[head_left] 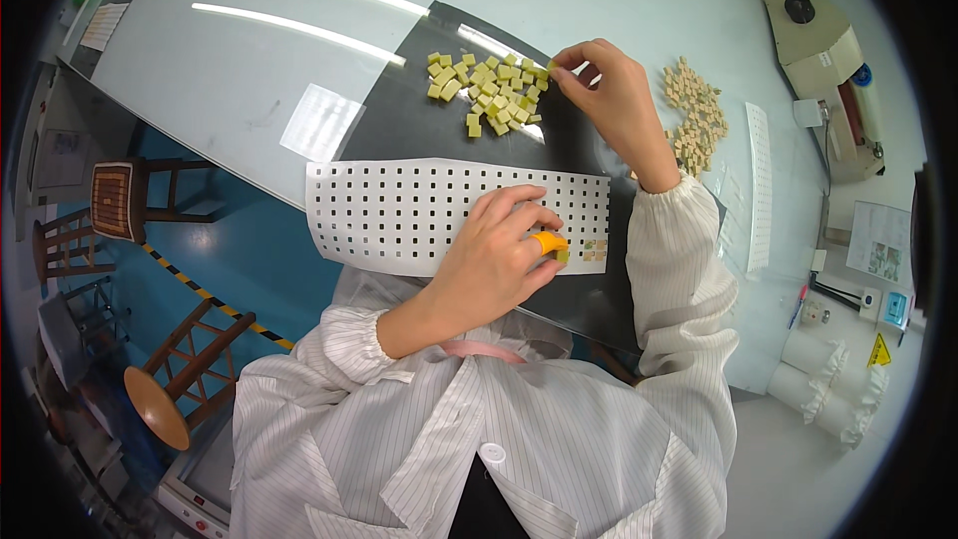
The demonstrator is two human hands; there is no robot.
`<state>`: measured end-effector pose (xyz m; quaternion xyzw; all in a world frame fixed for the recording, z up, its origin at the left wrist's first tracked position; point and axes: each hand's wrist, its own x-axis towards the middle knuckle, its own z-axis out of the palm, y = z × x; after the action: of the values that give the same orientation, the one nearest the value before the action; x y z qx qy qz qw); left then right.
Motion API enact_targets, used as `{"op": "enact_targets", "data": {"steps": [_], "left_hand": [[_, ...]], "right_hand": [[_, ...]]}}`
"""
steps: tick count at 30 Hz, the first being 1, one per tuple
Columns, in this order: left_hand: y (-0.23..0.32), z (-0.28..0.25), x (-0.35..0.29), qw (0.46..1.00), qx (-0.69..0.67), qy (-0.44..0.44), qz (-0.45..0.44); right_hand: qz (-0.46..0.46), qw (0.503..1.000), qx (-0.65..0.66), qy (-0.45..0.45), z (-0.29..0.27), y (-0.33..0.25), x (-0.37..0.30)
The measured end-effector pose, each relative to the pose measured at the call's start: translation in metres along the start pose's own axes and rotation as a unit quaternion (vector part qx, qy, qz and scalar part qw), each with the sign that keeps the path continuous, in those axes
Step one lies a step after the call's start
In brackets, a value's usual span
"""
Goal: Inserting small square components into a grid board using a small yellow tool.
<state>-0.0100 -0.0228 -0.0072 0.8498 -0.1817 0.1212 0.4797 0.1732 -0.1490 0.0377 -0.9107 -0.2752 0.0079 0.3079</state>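
My right hand (602, 78) is at the right edge of a loose pile of small yellow-green blocks (496, 92), its thumb and fingertips pinched on one small yellow-green block (553, 67). My left hand (506, 243) rests over a white sheet (374, 212) with rows of square holes. Its fingers are curled, and one wears an orange finger cover (546, 242). At that finger's tip a yellow-green block (563, 257) shows, partly covered by the hand. Close to it, a few beige and green pieces (595, 252) fill holes at the sheet's near right corner.
Beneath the pile and sheet lies a black mat (384, 125) on a pale table (269, 50). Right of my right forearm are many beige blocks (696, 110) and another perforated strip (758, 185). A beige machine (813, 30) stands far right. Wooden stools (175, 409) are left.
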Motion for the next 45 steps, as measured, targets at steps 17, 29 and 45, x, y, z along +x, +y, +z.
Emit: {"op": "enact_targets", "data": {"steps": [17,29,45], "left_hand": [[0.0,0.0,0.0,1.0,0.0,0.007,0.004],[0.0,-0.001,0.0,1.0,-0.002,0.007,0.004],[0.0,0.0,0.0,1.0,0.0,0.009,0.005]], "right_hand": [[-0.075,0.997,0.002,-0.02,0.003,-0.008,0.013],[-0.049,0.993,-0.071,-0.08,-0.016,-0.004,0.007],[0.022,0.995,-0.027,-0.093,-0.013,-0.014,-0.013]]}}
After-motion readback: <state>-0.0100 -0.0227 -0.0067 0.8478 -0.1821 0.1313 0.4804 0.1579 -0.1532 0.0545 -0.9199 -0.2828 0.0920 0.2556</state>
